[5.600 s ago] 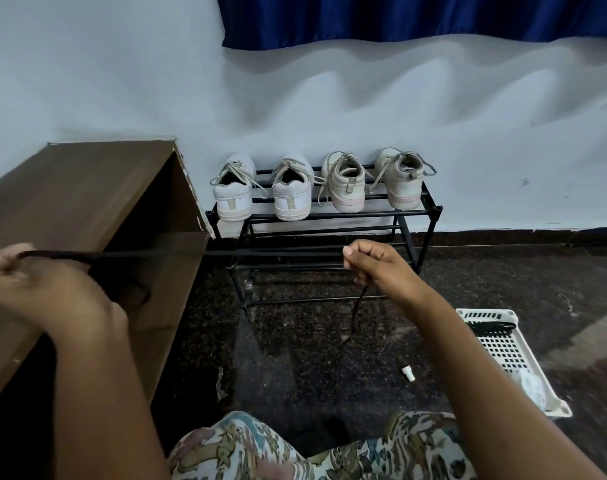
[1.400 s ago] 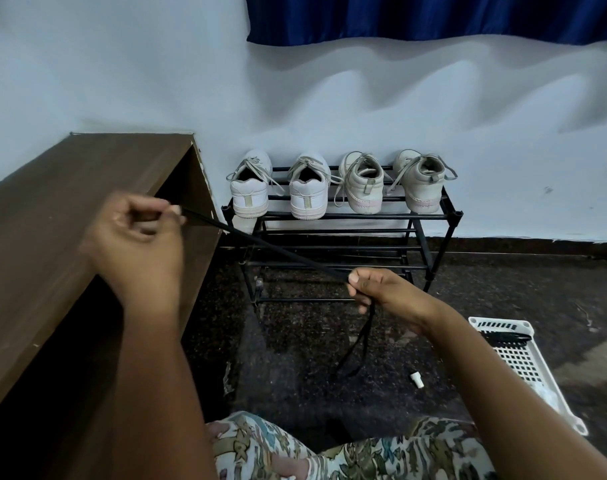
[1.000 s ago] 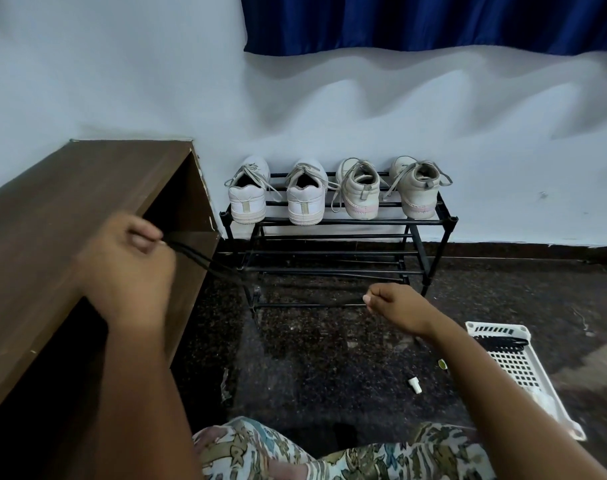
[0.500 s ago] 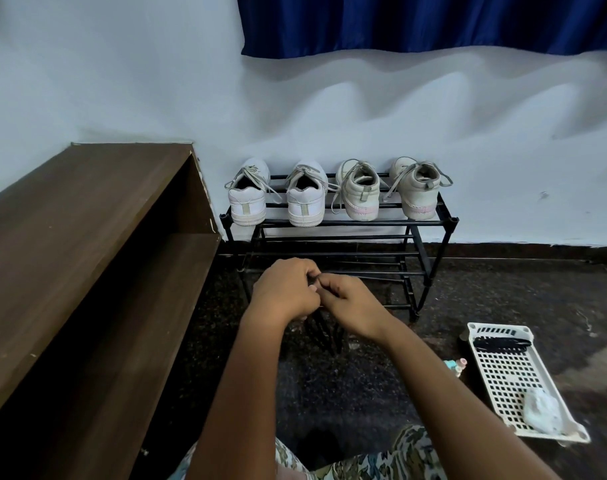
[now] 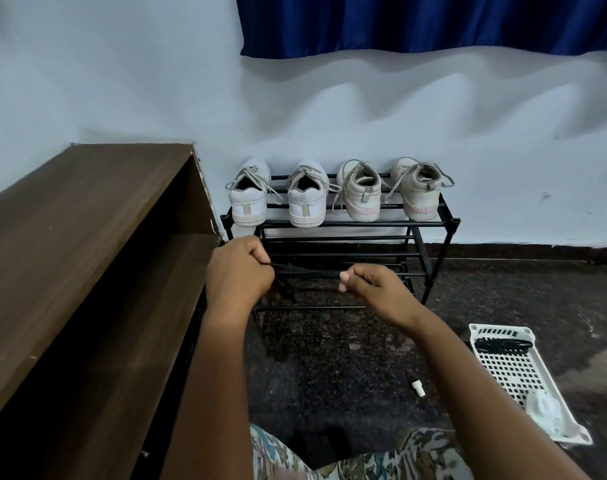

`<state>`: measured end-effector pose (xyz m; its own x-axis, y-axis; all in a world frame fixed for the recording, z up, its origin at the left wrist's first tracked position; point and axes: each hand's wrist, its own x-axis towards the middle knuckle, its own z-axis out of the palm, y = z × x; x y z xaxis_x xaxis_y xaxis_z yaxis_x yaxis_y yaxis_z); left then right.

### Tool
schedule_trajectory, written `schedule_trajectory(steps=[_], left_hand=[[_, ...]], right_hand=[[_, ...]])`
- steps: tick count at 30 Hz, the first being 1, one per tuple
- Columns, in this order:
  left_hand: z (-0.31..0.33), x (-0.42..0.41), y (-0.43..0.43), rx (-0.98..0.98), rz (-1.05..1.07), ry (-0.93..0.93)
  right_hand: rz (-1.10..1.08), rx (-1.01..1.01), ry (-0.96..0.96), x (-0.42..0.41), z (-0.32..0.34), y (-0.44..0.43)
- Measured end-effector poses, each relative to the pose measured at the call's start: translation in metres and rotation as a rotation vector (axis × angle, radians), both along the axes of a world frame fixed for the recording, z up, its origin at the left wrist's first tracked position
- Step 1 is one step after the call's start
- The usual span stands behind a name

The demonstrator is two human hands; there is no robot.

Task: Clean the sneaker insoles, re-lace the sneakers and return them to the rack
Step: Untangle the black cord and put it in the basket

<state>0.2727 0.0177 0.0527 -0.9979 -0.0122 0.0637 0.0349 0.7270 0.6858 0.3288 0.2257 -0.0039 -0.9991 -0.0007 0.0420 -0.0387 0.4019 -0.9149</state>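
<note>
A black shoelace (image 5: 307, 271) is stretched taut between my two hands in front of the black metal rack (image 5: 340, 225). My left hand (image 5: 238, 271) grips one part of it, with a folded bunch hanging below the fist. My right hand (image 5: 375, 284) pinches the other part. Several white and cream sneakers stand heel-out on the rack's top tier: a white one (image 5: 248, 199), another white one (image 5: 307, 197), and two cream ones (image 5: 362, 194) (image 5: 418, 188).
A brown wooden shelf unit (image 5: 80, 237) fills the left side. At the right, a white perforated basket (image 5: 524, 379) on the dark floor holds a black comb-like item (image 5: 503, 344) and a crumpled white cloth (image 5: 544, 408). A small white cap (image 5: 417, 389) lies on the floor.
My hands met in front of the rack half a second ago and have since drawn apart, pulling a short length of doubled lace tight. Before that the lace was stretched much wider.
</note>
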Motion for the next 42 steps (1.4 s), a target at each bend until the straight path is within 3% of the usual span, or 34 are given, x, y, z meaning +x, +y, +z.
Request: schedule_trajectory(steps=[6, 12, 15, 19, 27, 35, 42], left_hand=[[-0.001, -0.004, -0.019, 0.052, 0.083, 0.06], [-0.002, -0.004, -0.021, -0.045, 0.07, 0.012], [-0.004, -0.005, -0.02, -0.168, 0.018, -0.065], [-0.003, -0.006, -0.016, -0.218, -0.032, -0.157], [0.002, 0.002, 0.001, -0.045, -0.262, -0.102], [-0.002, 0.008, 0.026, -0.03, -0.486, -0.098], [0.0, 0.01, 0.028, 0.048, -0.484, -0.099]], right_hand=[[-0.11, -0.012, -0.073, 0.003, 0.001, 0.026], [-0.255, -0.295, -0.157, 0.005, 0.006, 0.027], [-0.427, -0.389, -0.081, 0.001, 0.005, 0.026], [-0.524, -0.323, 0.043, 0.001, 0.006, 0.021], [-0.225, 0.03, 0.288, 0.001, 0.008, -0.01], [-0.085, -0.298, 0.221, 0.0, 0.012, -0.034], [-0.131, -0.482, 0.206, -0.004, 0.011, -0.038]])
